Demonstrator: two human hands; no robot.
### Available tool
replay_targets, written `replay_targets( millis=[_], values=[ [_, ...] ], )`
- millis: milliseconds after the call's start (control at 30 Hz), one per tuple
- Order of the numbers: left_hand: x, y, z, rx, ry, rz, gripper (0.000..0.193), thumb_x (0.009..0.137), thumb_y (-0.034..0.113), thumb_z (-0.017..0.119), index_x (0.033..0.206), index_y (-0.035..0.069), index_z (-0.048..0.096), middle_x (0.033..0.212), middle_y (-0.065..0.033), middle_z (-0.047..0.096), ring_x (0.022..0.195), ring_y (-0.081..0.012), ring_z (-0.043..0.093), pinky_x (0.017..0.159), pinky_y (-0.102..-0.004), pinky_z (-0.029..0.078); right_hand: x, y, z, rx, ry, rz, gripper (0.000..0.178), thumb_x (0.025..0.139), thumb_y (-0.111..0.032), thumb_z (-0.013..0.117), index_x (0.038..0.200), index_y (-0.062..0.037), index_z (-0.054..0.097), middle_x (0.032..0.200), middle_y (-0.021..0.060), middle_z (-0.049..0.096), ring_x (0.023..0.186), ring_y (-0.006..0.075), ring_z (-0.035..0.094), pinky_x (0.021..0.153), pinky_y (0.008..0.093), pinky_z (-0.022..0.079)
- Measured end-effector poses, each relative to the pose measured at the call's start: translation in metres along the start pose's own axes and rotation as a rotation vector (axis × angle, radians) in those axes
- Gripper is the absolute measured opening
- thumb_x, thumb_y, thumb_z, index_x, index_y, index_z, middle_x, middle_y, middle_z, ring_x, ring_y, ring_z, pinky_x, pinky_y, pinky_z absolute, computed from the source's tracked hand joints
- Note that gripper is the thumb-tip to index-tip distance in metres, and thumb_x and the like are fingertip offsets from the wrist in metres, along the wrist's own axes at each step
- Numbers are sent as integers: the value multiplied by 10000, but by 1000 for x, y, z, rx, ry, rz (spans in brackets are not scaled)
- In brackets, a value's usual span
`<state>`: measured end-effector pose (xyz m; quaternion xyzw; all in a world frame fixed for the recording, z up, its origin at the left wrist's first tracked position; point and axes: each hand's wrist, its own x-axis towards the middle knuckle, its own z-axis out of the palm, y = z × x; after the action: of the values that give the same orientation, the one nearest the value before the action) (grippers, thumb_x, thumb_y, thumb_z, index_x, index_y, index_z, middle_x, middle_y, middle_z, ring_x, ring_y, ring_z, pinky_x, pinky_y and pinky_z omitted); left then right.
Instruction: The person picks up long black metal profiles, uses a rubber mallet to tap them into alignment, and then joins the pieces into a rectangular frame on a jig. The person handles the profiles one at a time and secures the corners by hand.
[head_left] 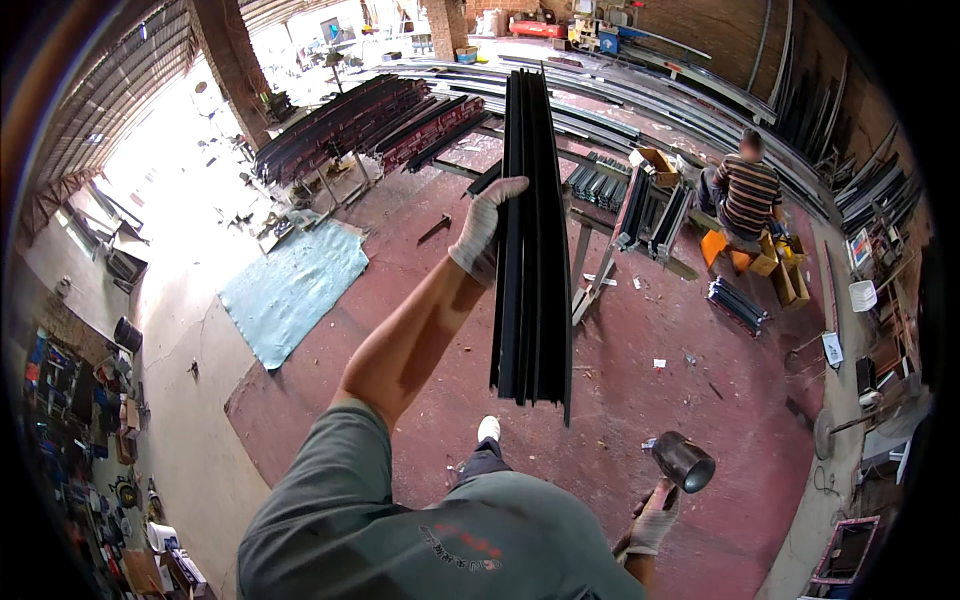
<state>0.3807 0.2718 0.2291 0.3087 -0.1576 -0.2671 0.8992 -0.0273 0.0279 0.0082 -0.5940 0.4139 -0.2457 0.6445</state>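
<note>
The black profiles [533, 300] stand upright before me above the red floor [620, 400], clasped by my left hand [482, 230] alone while my right hand [655, 524] grips a black mallet [680, 460], so a slackened hold could drop lengths.

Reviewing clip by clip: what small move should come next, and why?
Probably bring the dark cylinder-headed tool in the right hand toward the near end of the black profiles: one strip juts past the rest there, while the left hand grips them.
</note>
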Motion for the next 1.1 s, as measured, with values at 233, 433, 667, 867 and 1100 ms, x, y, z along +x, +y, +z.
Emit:
replay_targets(
  millis=[233,433,667,867,1100],
  values=[
    [18,7,-7,-109,-17,-32,389,938,240,609,1180,-65,622,1036,-233,708,895,-321,728,817,-416,636,2,0,-9,-7,89,139,355,1011,-475,595,1085,-130,552,668,-40,429,535,67,414,477,256,351],
    [25,7,-22,-117,-177,-81,481,970,246,615,1299,-95,534,1244,-334,611,1099,-370,676,914,-386,619,10,28,-24,7,114,142,348,1010,-465,587,1061,-125,539,654,-34,431,483,73,412,423,252,341],
    [23,4,-2,-55,-183,-71,448,1002,250,577,1288,-94,546,1195,-314,654,1074,-340,693,897,-355,621,19,51,-34,21,154,160,354,1011,-467,595,1037,-118,545,628,-36,423,444,77,390,392,256,324],
    [38,-1,23,-15,-78,-72,264,927,173,671,1106,-23,665,969,-166,735,785,-252,748,704,-368,664,11,46,-26,45,174,173,362,1006,-454,614,1097,-105,586,641,-39,441,470,75,401,412,261,328],
    [132,-28,-40,407,-525,210,584,976,493,652,1320,25,595,1225,-122,650,988,-172,664,845,-318,578,34,94,-29,-255,305,-21,322,973,-316,655,1094,-17,662,761,44,594,673,225,589,635,387,487]
  ],
)
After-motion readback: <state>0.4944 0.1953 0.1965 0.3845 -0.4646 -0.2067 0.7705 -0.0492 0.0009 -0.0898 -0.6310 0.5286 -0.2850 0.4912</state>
